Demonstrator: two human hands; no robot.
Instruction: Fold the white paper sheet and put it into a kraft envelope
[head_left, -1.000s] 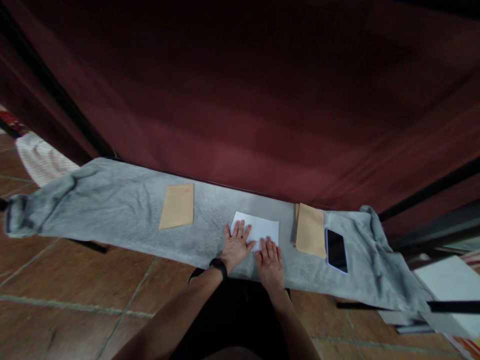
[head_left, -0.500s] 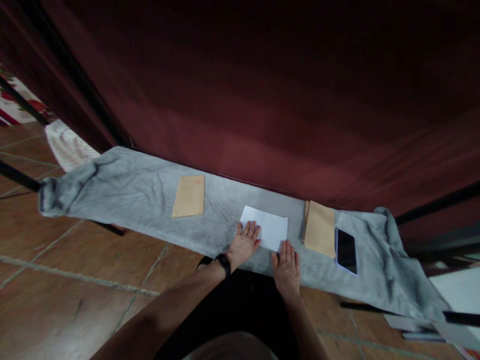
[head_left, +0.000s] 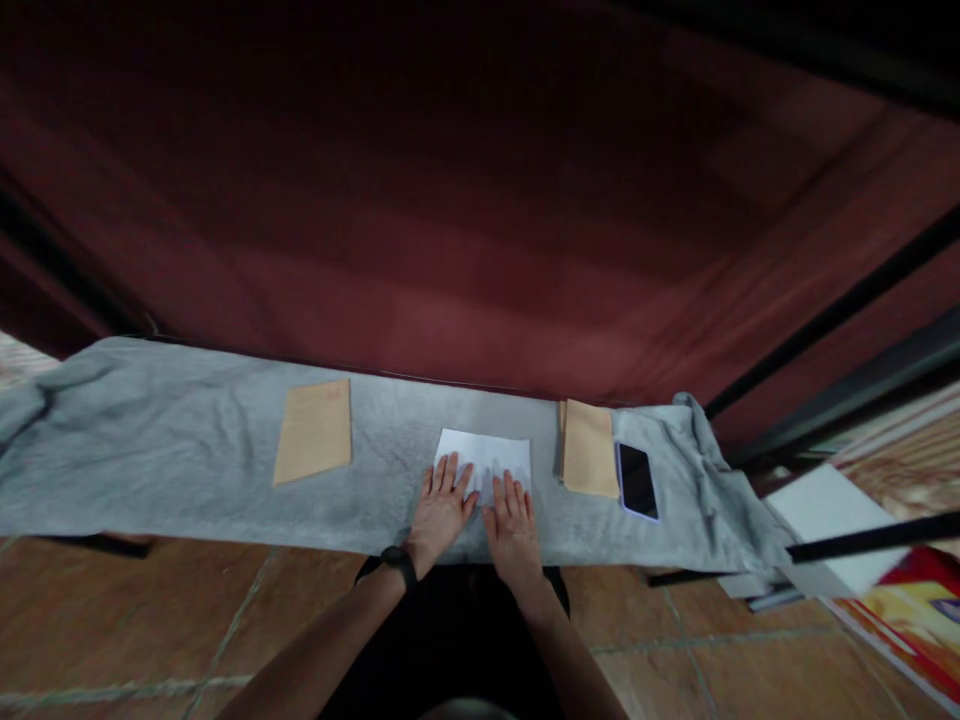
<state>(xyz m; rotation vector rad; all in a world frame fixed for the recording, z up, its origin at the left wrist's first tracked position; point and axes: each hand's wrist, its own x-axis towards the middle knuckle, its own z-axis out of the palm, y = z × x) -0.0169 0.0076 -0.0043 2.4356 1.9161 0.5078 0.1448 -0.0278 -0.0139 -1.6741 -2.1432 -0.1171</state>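
Observation:
A folded white sheet of paper [head_left: 487,447] lies flat on the grey cloth in front of me. My left hand [head_left: 442,505] rests on its near left part, fingers stretched out and slightly spread. On the near right part lie the fingers of my right hand [head_left: 514,525], also stretched out flat. The hands cover the sheet's near edge in part. To the left lies a brown envelope [head_left: 313,432] with a small red mark. A small stack of brown envelopes [head_left: 590,448] lies to the right of the sheet.
A phone [head_left: 637,482] with a dark screen lies right of the envelope stack. The grey cloth [head_left: 187,440] covers a long narrow surface, wrinkled at both ends. A dark red curtain [head_left: 450,250] hangs behind it. Black metal bars [head_left: 840,310] slant at the right.
My right hand has moved forward from the sheet's near right corner onto the paper. The left hand still lies flat on it. The camera view has turned to the right.

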